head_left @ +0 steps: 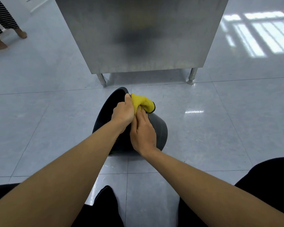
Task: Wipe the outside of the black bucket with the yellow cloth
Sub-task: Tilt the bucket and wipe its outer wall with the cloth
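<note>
The black bucket (159, 128) lies tipped on its side on the tiled floor, its open mouth facing left and its base toward the right. My left hand (123, 110) grips the bucket's far rim, its fingers also touching the yellow cloth (142, 102). The cloth is bunched on the bucket's upper outer wall near the rim. My right hand (143, 131) rests on the outer wall with its fingertips pinching the cloth's near edge. Much of the bucket is hidden behind both hands.
A stainless steel cabinet (138, 35) on short legs (102, 81) stands just beyond the bucket. Another person's bare feet (20, 32) are at the far left. My dark-clothed knees (269, 177) frame the bottom of the view. Glossy floor tiles surround the bucket.
</note>
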`<state>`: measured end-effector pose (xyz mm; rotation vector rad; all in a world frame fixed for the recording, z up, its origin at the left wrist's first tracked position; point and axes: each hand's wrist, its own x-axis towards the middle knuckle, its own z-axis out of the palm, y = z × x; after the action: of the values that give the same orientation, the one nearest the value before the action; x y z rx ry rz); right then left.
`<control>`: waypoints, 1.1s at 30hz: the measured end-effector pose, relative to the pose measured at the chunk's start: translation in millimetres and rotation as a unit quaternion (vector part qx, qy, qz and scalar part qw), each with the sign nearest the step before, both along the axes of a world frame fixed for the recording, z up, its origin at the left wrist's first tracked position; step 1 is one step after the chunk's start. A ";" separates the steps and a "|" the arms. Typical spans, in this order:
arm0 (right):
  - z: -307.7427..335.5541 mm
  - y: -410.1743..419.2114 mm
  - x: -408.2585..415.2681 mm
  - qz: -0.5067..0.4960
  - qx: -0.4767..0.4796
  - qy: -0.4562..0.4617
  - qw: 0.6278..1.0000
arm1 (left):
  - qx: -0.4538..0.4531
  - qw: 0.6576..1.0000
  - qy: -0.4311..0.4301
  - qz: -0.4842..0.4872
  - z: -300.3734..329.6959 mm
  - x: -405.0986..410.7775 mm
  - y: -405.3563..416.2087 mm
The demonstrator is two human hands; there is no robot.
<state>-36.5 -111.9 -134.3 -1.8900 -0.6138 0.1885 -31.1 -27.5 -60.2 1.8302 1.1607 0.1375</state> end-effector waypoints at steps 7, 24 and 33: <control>-35.3 -21.4 20.3 -0.063 -0.116 0.055 0.990 | 0.017 0.999 -0.014 0.035 -2.8 -5.5 1.4; -13.6 -10.9 -3.1 -0.034 -0.040 -0.016 0.998 | -0.042 0.998 -0.050 0.015 -5.7 -0.2 11.8; -27.4 -11.2 2.0 -0.014 -0.012 -0.010 1.000 | -0.017 0.998 -0.050 -0.025 -5.9 3.6 11.2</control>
<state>-34.5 -123.1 -161.7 -1.9236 -0.6001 0.1598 -27.5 -16.4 -66.1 1.8004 1.0403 0.1767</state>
